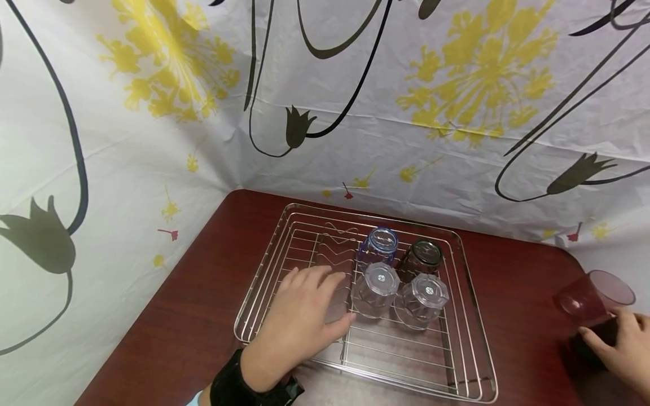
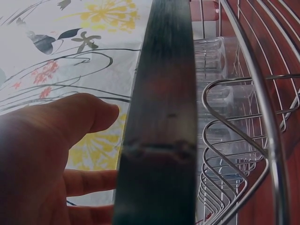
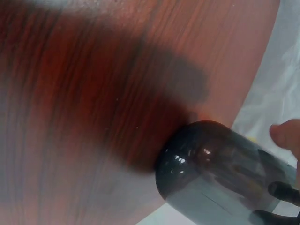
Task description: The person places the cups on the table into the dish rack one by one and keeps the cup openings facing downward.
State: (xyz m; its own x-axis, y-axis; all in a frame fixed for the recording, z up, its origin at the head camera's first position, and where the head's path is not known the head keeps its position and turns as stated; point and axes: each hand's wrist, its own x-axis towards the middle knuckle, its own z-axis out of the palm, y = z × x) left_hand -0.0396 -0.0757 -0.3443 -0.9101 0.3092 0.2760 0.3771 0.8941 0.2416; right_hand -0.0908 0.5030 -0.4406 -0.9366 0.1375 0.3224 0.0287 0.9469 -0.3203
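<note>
My left hand (image 1: 299,316) hovers over the left part of a wire dish rack (image 1: 401,369), fingers spread and holding nothing. In the left wrist view the thumb (image 2: 89,115) stands apart from the fingers, partly hidden by a dark blurred strip. Several upside-down glasses occupy the rack: a blue glass (image 1: 382,241), a dark glass (image 1: 425,254), and two clear glasses (image 1: 376,290), (image 1: 422,299). At the far right, my right hand (image 1: 622,349) grips another dark tinted glass (image 3: 211,168), thumb on one side and fingers on the other.
A reddish see-through glass (image 1: 581,299) stands on the dark red table (image 1: 523,316) just beyond the right hand. Wavy wire dividers (image 2: 229,154) run through the rack's left part. A patterned white curtain (image 1: 355,113) hangs behind and to the left.
</note>
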